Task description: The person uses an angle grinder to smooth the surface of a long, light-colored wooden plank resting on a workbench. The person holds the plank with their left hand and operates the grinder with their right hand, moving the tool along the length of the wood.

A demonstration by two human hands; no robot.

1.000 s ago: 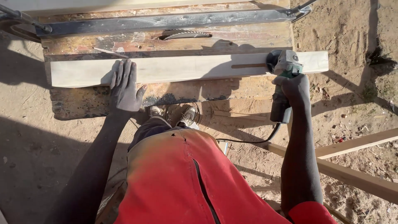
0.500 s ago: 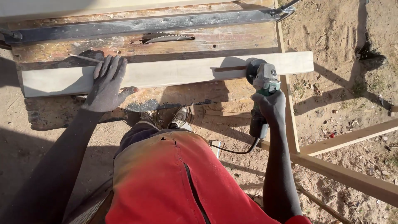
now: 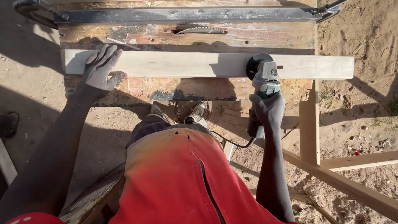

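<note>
at the far left, a dark shoe [image 3: 8, 124] sits on the sandy ground [image 3: 37, 83]. just right of it, the left hand [image 3: 99, 70] lies flat with fingers spread, palm pressed on the left end of a long pale wooden plank [image 3: 186, 64], gripping nothing, only holding it down. the plank lies crosswise on a worn, paint-stained wooden saw table [image 3: 186, 35], its right end sticking out past the table's edge. behind the plank, a round toothed saw blade [image 3: 199, 29] pokes up through the table top, and a dark metal bar [image 3: 186, 14] runs along the far edge. below the table, two dusty shoes [image 3: 195, 113] of the person show above a red-orange garment [image 3: 182, 178]. further right, the right hand [image 3: 267, 112] is wrapped tight around the body of a green and grey angle grinder [image 3: 265, 79], whose dark round disc [image 3: 255, 64] touches the near edge of the plank, right of its middle. a black cable [image 3: 232, 143] trails from the tool's rear. at the right, bare timber lengths [image 3: 331, 178] cross on the sand.
</note>
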